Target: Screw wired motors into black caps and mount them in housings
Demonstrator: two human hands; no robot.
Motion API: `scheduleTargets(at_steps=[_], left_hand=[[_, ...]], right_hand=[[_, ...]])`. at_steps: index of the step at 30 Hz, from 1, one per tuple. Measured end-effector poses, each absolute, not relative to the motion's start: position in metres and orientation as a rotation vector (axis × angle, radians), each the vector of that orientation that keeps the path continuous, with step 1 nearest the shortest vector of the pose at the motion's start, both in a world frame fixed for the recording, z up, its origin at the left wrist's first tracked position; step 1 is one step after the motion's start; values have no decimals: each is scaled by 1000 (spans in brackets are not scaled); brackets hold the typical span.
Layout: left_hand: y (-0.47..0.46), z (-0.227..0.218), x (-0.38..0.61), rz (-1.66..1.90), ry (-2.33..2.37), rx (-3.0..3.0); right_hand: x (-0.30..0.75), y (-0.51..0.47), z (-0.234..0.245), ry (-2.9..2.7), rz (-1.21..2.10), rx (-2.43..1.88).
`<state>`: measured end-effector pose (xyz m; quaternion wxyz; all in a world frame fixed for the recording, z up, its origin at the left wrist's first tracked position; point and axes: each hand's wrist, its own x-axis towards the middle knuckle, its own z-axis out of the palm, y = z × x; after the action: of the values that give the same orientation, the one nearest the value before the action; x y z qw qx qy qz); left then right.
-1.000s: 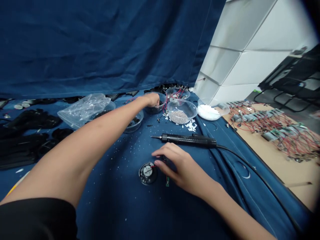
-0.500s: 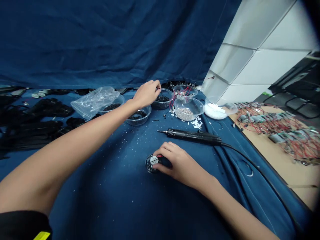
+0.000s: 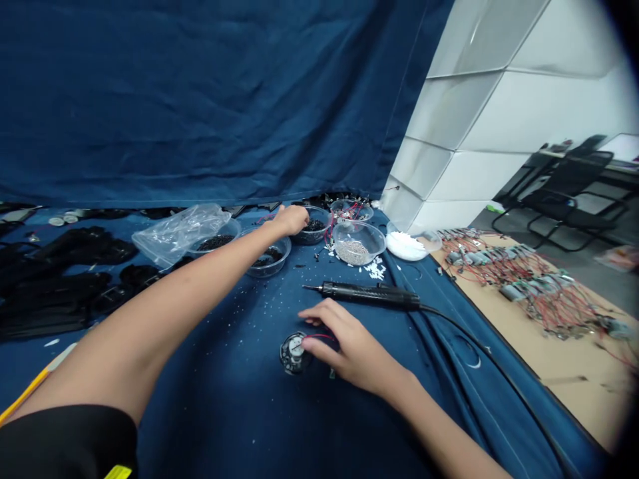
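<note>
My left hand (image 3: 292, 219) reaches across to a clear plastic bowl (image 3: 327, 218) of small black parts. Its fingers are bent together at the bowl's left side, and the fingertips are hard to make out. A round black part with a white disc (image 3: 294, 352) lies on the blue cloth. Beside it, my right hand (image 3: 349, 342) has thumb and fingers spread apart, the thumb at the disc's edge. A red wire (image 3: 319, 336) runs from the disc towards that palm. Above this hand lies a black electric screwdriver (image 3: 372, 293), its bit pointing left.
More bowls hold black pieces (image 3: 269, 256), grey bits (image 3: 354, 251), white pieces (image 3: 407, 246) and red-wired parts (image 3: 352, 211). A clear bag (image 3: 180, 233) and black casings (image 3: 64, 279) sit at left. Wired motors (image 3: 539, 293) cover cardboard at right. The screwdriver cable (image 3: 499, 359) trails right.
My left hand has turned fingers-down at the black-parts bowl. My right fingers have lifted and spread from the round part they held. The view has tilted upward and shifted right.
</note>
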<state>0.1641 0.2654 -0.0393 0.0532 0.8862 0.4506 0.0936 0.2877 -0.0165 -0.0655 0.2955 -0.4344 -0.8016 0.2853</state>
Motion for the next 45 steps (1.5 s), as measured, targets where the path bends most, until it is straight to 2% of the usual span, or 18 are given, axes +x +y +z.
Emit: scheduleTargets(at_steps=[5, 10, 15, 22, 25, 29, 35, 39, 42, 45], left_hand=[[213, -17, 143, 524, 1299, 2713], [98, -9, 107, 878, 1097, 2606], [7, -42, 86, 750, 1088, 2503], [-17, -70, 86, 715, 1071, 2377], [-19, -73, 88, 774, 1065, 2319], [-20, -76, 90, 795, 1030, 2300], [-28, -72, 88, 879, 1024, 2362], [-35, -63, 81, 993, 831, 2423], [-36, -58, 76, 1024, 706, 2454], [-34, -56, 72, 1048, 665, 2431]], right_hand=[[303, -14, -63, -2015, 969, -1382], [315, -11, -59, -2092, 1161, -1440], [318, -17, -56, -1985, 1166, -1280], [325, -31, -39, -1903, 1279, -1247], [325, -28, -29, -2006, 1121, -1305], [316, -26, -19, -2148, 721, -1360], [291, -58, -9, -2300, 349, -1232], [281, -83, -15, -2409, 24, -1186], [277, -91, -25, -2455, -24, -1157], [275, -90, -35, -2393, 128, -1188]])
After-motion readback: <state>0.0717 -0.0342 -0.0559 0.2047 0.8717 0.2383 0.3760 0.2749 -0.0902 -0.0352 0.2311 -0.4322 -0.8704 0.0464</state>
